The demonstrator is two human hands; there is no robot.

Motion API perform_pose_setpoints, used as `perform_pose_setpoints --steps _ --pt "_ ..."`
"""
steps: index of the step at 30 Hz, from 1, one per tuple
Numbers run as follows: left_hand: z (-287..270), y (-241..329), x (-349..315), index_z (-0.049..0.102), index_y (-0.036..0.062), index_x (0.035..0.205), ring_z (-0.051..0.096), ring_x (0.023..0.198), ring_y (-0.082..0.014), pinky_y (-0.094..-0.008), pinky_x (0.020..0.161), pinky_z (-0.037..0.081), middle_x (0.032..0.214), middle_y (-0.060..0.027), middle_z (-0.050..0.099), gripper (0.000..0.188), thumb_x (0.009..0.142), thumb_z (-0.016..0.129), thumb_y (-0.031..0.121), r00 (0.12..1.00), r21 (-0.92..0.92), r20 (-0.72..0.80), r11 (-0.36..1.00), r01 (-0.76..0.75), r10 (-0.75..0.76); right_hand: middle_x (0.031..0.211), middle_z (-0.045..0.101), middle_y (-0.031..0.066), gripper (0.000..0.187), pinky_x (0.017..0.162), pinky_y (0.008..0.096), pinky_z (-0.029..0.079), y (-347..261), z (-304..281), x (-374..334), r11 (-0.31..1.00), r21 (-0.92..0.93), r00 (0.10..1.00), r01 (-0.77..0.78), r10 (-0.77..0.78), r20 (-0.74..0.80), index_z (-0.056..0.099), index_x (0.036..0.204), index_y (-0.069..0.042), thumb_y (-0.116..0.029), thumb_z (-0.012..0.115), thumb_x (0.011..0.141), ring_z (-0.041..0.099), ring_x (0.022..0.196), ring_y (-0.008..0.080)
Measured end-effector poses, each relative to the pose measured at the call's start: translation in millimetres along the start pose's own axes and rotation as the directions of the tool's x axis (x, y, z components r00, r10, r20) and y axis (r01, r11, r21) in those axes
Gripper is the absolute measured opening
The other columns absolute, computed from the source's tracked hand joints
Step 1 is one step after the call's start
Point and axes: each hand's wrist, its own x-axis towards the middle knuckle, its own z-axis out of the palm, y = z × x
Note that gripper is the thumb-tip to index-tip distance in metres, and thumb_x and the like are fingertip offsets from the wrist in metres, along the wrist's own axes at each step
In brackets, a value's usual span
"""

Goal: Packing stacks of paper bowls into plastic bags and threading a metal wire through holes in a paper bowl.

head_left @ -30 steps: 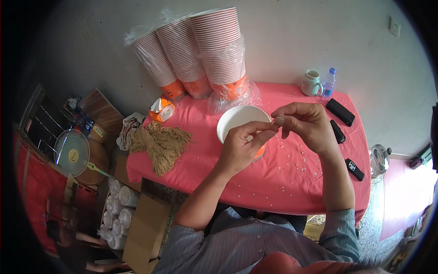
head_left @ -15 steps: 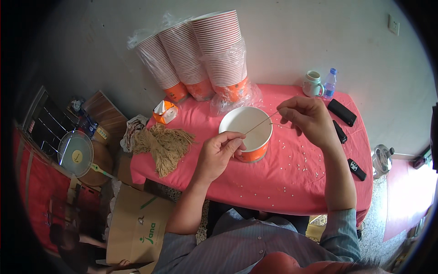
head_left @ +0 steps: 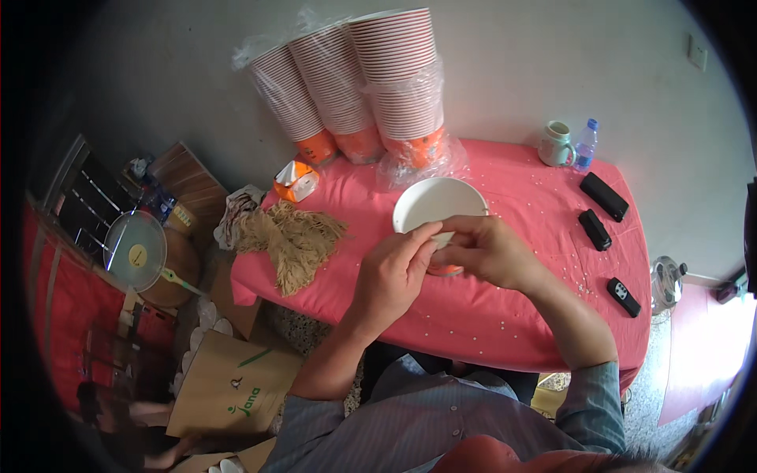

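Head view: left hand (head_left: pixel 390 272) and right hand (head_left: pixel 490 251) meet fingertip to fingertip over the near rim of a white paper-looking bucket (head_left: pixel 439 197). Left: fingers close together, thumb drawn in alongside. Right: index and thumb curled toward the left's tips. Tips overlap, so can't tell whether either one is pinching something; any strand between them is too fine to make out.

Bucket stands upright mid-tabletop (head_left: pixel 509 177), mouth up. Its axis runs base to rim, tilted in view by the fisheye; round mouth, so no long horizontal axis. A bit of orange outer wall shows below the hands. Handling, my read: light, thin-walled, easily dented, tips if bumped. Hold around the side just under the rim, no hard squeeze.

Tan strand bundle (head_left: pixel 296 236) lies on the left of the tabletop, well apart from both hands. Fanned, crumpled; one tail points at the near edge, another spreads right toward the bucket, no single clean axis. Should be light and limp, single strands likely to snag or snap. Grab the bunched middle.

Pale bits (head_left: pixel 503 322) scattered on the cloth near the front edge. Plastic-wrapped bucket stacks (head_left: pixel 404 79) behind.
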Motion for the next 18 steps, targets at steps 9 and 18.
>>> perform_pose_setpoints --steps 9,18 --pt "-8.8 -11.0 -14.4 0.073 0.0024 0.114 0.075 0.082 -0.035 -0.0437 0.071 0.059 0.091 -0.0169 0.075 0.014 0.102 0.073 0.011 0.995 0.108 0.061 0.992 0.069 -0.076 0.092 0.081 0.0092 0.011 0.078 0.0293 0.061 0.5 9.3 -4.1 0.918 -0.322 0.947 0.23 -0.288 -0.144 0.08 0.109 0.002 -0.003 0.073 0.102 0.076 0.086 0.0111" --pt "-19.1 -15.0 -17.0 0.073 -0.0037 0.112 0.074 0.086 -0.025 -0.0358 0.077 0.057 0.098 -0.0161 0.075 0.015 0.106 0.069 0.01 0.934 -0.222 0.279 0.931 0.289 -0.223 0.089 0.08 0.0115 0.012 0.072 0.0376 0.061 6.5 14.8 -4.6 0.889 -0.367 0.925 0.275 -0.349 -0.153 0.083 0.106 -0.008 -0.01 0.076 0.097 0.078 0.079 0.0269"
